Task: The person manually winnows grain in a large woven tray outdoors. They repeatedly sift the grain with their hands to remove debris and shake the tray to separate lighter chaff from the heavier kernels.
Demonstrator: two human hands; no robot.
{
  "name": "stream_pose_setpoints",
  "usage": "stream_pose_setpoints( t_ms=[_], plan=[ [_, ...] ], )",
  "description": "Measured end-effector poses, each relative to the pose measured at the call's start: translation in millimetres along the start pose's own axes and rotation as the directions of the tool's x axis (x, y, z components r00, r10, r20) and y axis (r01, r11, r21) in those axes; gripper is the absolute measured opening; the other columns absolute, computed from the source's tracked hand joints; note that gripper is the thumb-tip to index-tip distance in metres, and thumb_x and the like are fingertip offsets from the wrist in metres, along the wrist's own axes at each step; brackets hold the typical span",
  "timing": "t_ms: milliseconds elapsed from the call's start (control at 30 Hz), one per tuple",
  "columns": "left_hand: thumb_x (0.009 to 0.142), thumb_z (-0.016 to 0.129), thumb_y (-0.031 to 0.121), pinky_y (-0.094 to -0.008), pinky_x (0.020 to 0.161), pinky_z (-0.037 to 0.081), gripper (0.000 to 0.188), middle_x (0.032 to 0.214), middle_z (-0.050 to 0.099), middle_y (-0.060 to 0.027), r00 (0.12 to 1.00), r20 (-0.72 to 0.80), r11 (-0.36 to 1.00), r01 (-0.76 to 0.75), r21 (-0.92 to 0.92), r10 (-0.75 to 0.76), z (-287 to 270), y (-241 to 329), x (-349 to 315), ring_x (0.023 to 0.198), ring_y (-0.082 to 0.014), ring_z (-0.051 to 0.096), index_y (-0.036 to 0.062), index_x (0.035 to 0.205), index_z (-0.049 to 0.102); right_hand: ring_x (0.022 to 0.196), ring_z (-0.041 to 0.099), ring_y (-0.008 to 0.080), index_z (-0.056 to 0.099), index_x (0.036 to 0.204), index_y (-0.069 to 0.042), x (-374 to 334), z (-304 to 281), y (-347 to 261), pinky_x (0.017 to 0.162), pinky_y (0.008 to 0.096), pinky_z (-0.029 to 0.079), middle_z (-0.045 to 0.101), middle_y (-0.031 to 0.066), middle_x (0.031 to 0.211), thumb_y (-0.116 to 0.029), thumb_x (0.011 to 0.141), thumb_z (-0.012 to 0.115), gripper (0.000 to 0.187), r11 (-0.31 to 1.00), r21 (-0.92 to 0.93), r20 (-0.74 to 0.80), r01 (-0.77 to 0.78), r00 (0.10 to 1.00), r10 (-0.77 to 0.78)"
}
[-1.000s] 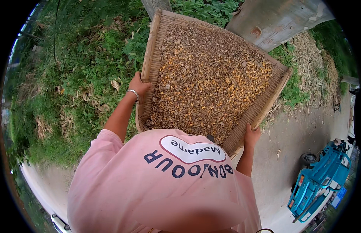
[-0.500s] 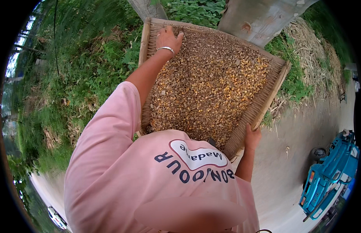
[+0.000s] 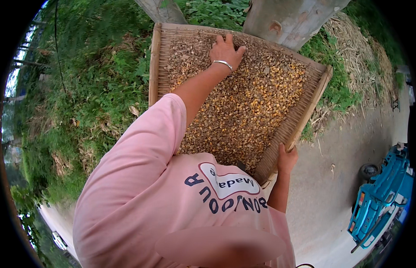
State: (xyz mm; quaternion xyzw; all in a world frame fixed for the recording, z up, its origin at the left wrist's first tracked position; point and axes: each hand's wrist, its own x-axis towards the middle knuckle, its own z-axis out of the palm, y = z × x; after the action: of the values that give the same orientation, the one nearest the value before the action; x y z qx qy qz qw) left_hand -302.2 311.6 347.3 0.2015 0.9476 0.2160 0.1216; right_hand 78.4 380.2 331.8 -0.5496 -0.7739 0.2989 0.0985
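A large woven tray (image 3: 314, 103) with a wooden frame is tilted in front of my chest. It is spread with brown and yellow kernel-like bits (image 3: 243, 102), whose exact kind I cannot make out. My left hand (image 3: 225, 51), with a silver bangle at the wrist, lies on the bits near the tray's far edge. Its fingers stretch forward and the thumb stands apart. Lower down on the right, my right hand (image 3: 287, 160) is closed round the tray's right rim, the thumb on top. The near left corner of the tray is hidden behind my arm and shirt.
Two tree trunks (image 3: 297, 20) (image 3: 165, 11) stand just beyond the tray's far edge. Green plants (image 3: 100, 85) grow on the left, and dry stalks (image 3: 351, 49) are heaped at the far right. A blue vehicle (image 3: 380, 196) is parked on the pavement (image 3: 324, 201) to the right.
My left hand has moved right along the far part of the tray, from its far left corner toward the middle. My right hand keeps its grip, and the tray has shifted slightly left.
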Motion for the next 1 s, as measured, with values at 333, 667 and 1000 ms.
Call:
stream_pose_setpoints(
  t_ms=[333, 667, 1000],
  plan=[
    [0.085, 0.064, 0.034, -0.0453, 0.075, 0.054, 0.043, 0.115, 0.048, -0.0189, 0.963, -0.011, 0.963, -0.267, 0.040, 0.268, 18, 34, 5, 0.089, -0.0371, 0.064, 0.0160, 0.121, 0.050, 0.075, 0.065, 0.0337, 0.061, 0.092, 0.005, -8, 1, -3, 0.070, 0.0407, 0.050, 0.065, 0.0210, 0.080, -0.021, 0.076, 0.070, 0.032, 0.997, 0.053, -0.027, 0.057, 0.998, -0.055],
    [0.081, 0.064, 0.031, -0.0407, 0.083, 0.049, 0.029, 0.094, 0.064, -0.0166, 0.962, 0.157, 0.927, -0.159, -0.340, 0.223, -45, 20, 77, 0.092, -0.0305, 0.061, 0.0095, 0.100, 0.064, 0.077, 0.065, 0.0305, 0.062, 0.094, 0.004, -9, -2, -2, 0.071, 0.0395, 0.049, 0.065, 0.0200, 0.083, -0.022, 0.077, 0.070, 0.032, 1.000, -0.001, 0.008, 0.003, 1.000, -0.003],
    [0.080, 0.065, 0.029, -0.0400, 0.082, 0.049, 0.030, 0.093, 0.062, -0.0177, 0.897, -0.421, 0.989, -0.145, 0.009, 0.135, -58, -129, 64, 0.092, -0.0319, 0.059, 0.0047, 0.098, 0.061, 0.079, 0.065, 0.0292, 0.062, 0.099, 0.003, -11, 4, 11, 0.071, 0.0388, 0.050, 0.067, 0.0177, 0.086, -0.023, 0.077, 0.071, 0.036, 0.999, 0.049, -0.009, 0.007, 1.000, -0.006]
  ],
)
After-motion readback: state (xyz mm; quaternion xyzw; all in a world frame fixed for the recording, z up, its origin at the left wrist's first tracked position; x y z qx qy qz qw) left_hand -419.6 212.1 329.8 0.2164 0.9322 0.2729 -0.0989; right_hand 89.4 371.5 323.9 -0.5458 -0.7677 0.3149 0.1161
